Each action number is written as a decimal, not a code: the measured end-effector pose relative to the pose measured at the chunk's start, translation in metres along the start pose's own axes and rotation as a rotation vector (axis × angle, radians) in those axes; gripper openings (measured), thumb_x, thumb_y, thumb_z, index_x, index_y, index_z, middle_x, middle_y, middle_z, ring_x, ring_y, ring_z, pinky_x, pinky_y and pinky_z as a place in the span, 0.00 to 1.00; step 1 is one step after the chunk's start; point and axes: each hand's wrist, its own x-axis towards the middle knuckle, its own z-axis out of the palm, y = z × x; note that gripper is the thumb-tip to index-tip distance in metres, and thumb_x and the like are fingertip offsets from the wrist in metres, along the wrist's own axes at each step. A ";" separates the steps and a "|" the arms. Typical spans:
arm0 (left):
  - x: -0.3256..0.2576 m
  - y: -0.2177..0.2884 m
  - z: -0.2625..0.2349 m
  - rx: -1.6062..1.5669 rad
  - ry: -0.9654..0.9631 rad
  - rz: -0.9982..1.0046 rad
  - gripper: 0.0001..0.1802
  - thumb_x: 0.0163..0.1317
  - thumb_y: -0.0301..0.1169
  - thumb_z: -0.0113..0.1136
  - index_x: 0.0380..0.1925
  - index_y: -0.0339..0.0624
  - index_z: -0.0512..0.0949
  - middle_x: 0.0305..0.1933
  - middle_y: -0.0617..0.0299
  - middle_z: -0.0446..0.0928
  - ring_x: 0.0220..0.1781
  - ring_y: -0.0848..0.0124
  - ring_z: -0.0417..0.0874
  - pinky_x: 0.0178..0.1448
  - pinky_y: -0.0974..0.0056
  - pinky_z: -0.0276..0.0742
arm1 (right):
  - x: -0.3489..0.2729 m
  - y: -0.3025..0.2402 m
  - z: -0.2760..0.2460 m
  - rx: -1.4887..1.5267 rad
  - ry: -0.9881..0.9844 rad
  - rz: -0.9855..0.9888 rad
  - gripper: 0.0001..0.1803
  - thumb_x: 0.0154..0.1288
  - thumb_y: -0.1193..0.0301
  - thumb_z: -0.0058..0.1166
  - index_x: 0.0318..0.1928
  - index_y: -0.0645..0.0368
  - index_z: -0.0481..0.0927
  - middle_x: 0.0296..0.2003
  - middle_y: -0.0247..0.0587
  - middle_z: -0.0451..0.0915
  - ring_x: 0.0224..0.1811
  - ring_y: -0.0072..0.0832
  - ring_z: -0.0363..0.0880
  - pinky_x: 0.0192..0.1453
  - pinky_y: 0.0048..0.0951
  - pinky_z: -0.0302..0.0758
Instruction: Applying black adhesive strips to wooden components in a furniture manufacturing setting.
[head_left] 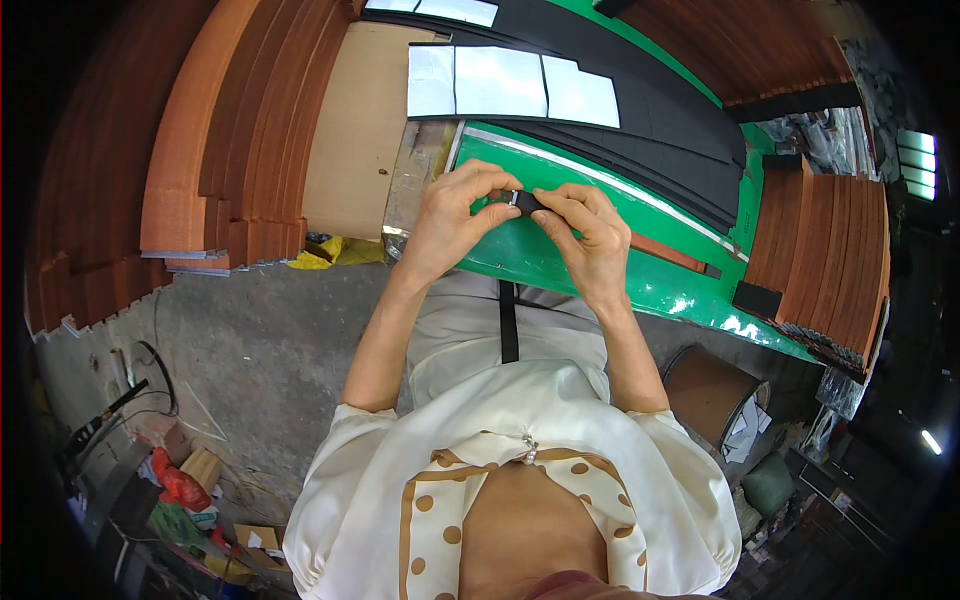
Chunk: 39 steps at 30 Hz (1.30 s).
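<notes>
Here, a black piece lies between left grip and right grip (both pinching its ends).

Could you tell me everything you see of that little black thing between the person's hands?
The little black thing is a short, stubby piece with a narrow, pale, shiny-looking band at its left end. Its material is hard to tell. It points roughly left to right, over the green work surface. The left grip has finger and thumb at the banded end; the right grip pinches the black end. Fingers hide part of its shape.
</notes>
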 end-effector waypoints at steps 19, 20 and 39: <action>-0.004 -0.003 0.005 0.101 0.044 0.127 0.14 0.50 0.21 0.66 0.39 0.40 0.82 0.38 0.59 0.77 0.38 0.68 0.79 0.39 0.67 0.74 | -0.002 0.004 -0.001 -0.042 -0.003 -0.052 0.14 0.49 0.75 0.66 0.40 0.56 0.85 0.36 0.34 0.80 0.32 0.27 0.78 0.34 0.27 0.76; -0.004 -0.003 0.004 0.101 0.038 0.125 0.14 0.50 0.21 0.66 0.39 0.40 0.82 0.38 0.59 0.77 0.38 0.68 0.79 0.39 0.67 0.74 | 0.001 0.001 -0.005 0.054 -0.048 0.033 0.15 0.50 0.76 0.65 0.42 0.57 0.84 0.39 0.36 0.80 0.33 0.26 0.79 0.35 0.27 0.76; -0.002 0.007 0.027 0.020 0.203 -0.047 0.07 0.51 0.25 0.67 0.29 0.37 0.79 0.32 0.62 0.75 0.34 0.73 0.75 0.38 0.70 0.70 | -0.009 0.008 0.010 0.003 0.199 -0.125 0.09 0.46 0.77 0.64 0.32 0.57 0.82 0.34 0.35 0.82 0.33 0.31 0.78 0.36 0.28 0.74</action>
